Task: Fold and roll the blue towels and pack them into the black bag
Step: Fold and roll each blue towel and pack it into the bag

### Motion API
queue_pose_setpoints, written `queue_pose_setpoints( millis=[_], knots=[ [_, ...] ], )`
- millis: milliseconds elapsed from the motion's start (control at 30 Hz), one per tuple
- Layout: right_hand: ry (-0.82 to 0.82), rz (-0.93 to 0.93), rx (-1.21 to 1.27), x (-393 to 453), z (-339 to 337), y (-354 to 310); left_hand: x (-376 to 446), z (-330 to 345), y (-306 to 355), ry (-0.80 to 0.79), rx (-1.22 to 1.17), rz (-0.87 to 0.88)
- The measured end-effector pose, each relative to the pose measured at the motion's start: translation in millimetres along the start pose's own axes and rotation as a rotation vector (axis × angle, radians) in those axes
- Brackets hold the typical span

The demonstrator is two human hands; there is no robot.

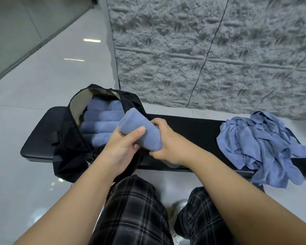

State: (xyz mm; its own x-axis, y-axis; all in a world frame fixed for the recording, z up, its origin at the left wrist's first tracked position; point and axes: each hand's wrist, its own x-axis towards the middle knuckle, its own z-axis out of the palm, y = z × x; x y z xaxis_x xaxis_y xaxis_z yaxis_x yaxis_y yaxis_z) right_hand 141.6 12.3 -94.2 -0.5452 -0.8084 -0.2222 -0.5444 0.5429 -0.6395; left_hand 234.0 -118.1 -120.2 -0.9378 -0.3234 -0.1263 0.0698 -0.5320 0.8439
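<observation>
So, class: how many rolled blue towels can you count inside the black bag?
4 rolled towels show, stacked in a row inside the black bag, from its far end to its near end. More may lie hidden beneath.

A black padded bench [193, 128] stands on pale glossy floor tiles [42, 82] before a rough grey wall [201, 50].

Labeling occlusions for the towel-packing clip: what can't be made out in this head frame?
- Black bag: its depth and any towels beneath the visible rolled rows are hidden by those rows and the bag's wall.
- Right hand: its fingers are tucked behind the rolled towel that both hands hold.
- Loose towel pile: the count is unreadable, since the cloths are tangled.
- Bench: its near left edge is covered by the bag and the left hand.
</observation>
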Motion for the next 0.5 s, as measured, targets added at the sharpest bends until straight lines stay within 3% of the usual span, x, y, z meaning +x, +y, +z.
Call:
queue_pose_setpoints(
  millis=[233,400,500],
  knots=[
    [-0.100,0.021,0.023,24,8,-32,-3,-25,18,0.068,0.054,0.055],
    [-0.213,0.011,-0.077,56,11,-48,0,-47,30,0.033,0.253,0.108],
    [-0.196,0.044,-0.155,72,13,-45,-2,-69,31,0.097,0.390,0.044]
  ],
)
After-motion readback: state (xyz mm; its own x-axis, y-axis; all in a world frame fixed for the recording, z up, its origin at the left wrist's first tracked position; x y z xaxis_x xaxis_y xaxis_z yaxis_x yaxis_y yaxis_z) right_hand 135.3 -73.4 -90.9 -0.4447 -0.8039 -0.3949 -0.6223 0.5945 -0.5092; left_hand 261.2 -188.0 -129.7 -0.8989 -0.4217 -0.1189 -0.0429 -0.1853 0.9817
